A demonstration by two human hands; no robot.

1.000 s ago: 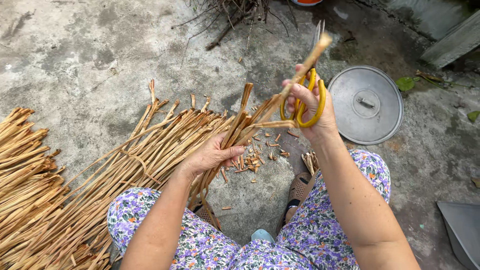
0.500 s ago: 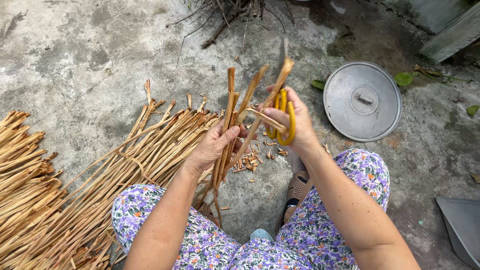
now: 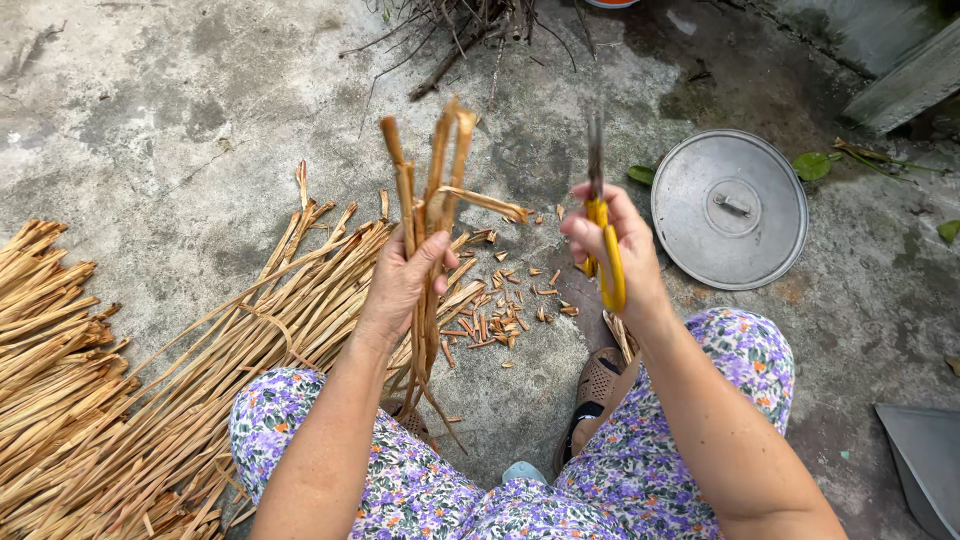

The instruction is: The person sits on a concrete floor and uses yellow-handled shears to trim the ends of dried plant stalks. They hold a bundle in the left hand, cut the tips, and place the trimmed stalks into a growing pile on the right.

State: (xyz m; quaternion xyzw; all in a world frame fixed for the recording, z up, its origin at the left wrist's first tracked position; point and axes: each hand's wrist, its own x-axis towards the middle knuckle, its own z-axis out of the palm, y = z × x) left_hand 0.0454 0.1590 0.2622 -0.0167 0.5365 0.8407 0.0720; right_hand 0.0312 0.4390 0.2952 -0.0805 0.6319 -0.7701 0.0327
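My left hand [image 3: 403, 283] grips a small bunch of dried tan stalks [image 3: 432, 172], held upright with the cut ends pointing up. My right hand [image 3: 618, 248] holds yellow-handled scissors [image 3: 603, 235], blades up, a short way to the right of the bunch and apart from it. Between and below the hands, small cut stalk pieces [image 3: 500, 310] lie scattered on the concrete. My knees in purple floral trousers show at the bottom.
A big pile of dried stalks [image 3: 150, 370] spreads over the ground at left. A round metal lid [image 3: 730, 208] lies at right, dry twigs [image 3: 460, 30] at top, a grey pan edge [image 3: 925, 465] at bottom right. A sandal [image 3: 595, 385] shows between my legs.
My left hand has raised the bunch to stand upright. My right hand with the scissors has come away from the stalks to the right.
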